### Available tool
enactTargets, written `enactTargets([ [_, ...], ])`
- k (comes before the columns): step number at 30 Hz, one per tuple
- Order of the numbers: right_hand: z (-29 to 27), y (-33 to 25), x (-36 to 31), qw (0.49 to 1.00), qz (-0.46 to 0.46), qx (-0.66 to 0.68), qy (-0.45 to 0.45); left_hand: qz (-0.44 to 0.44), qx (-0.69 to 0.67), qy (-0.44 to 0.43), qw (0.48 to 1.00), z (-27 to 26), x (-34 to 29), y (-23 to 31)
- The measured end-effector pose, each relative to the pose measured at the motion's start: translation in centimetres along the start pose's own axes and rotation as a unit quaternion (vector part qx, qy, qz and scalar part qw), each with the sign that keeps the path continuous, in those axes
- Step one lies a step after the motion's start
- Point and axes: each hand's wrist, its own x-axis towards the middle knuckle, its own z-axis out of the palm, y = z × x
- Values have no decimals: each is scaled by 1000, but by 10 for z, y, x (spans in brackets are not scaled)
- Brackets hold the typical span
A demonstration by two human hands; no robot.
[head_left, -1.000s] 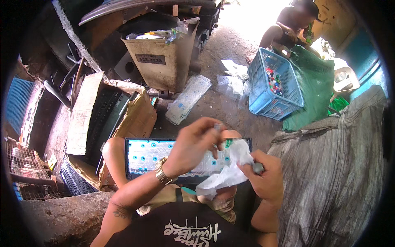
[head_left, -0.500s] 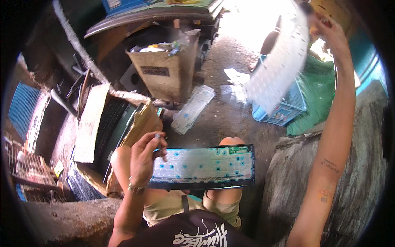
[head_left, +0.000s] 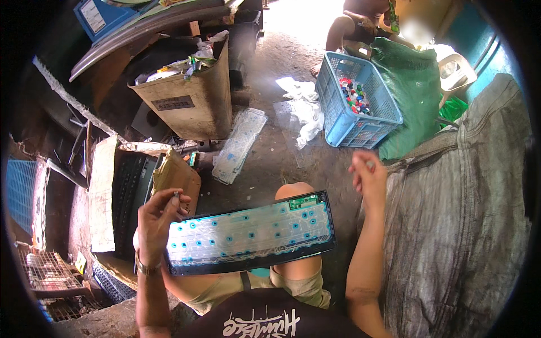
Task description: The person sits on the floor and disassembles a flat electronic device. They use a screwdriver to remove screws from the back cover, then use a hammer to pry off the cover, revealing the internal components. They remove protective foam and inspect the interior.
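An opened keyboard [head_left: 253,234] lies slightly tilted across my knees, its clear printed membrane with blue dots showing inside a black casing. A small green circuit board [head_left: 304,201] sits at its upper right corner. My left hand [head_left: 158,219] hovers by the keyboard's left end, closed in a pinch on a small grey metal-looking piece [head_left: 176,194] whose kind I cannot make out. To the right of the keyboard, my right hand [head_left: 370,176] is raised in the air, fingers loosely bent and apart, with nothing visible in them.
A blue crate [head_left: 360,121] with bottle caps stands ahead, beside a green sack [head_left: 408,84]. Left are a tall bin [head_left: 186,112] and a cardboard box [head_left: 104,194] holding black keyboards. Clear sheets [head_left: 241,145] lie on the floor. A grey sack [head_left: 451,225] sits right. Another person [head_left: 366,22] sits beyond.
The clear perforated sheet has left my right hand and is out of sight. That hand has come down and back toward the keyboard. My left hand keeps its pinch; the view has shifted.
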Motion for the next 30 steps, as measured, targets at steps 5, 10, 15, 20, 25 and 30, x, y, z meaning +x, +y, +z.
enactTargets([
  [5, -33, 95, -45, 985, 165, -26, 28, 145, 222, -14, 964, -21, 85, 5],
  [10, -63, 129, -71, 982, 183, -11, 50, 138, 401, 31, 905, -58, 208, -4],
  [15, -85, 108, -93, 973, 190, -47, 123, 89, 365, -22, 926, -43, 213, -18],
  [20, -75, 46, -99, 981, 142, -70, 116, 167, 350, -235, 891, 11, 115, 4],
  [25, -29, -13, -110, 979, 10, -189, -73, 293, 450, -314, 783, 56, 32, 13],
  [30, 14, -28, -112, 929, -114, -308, -172, 282, 470, -347, 761, 72, -13, -4],
])
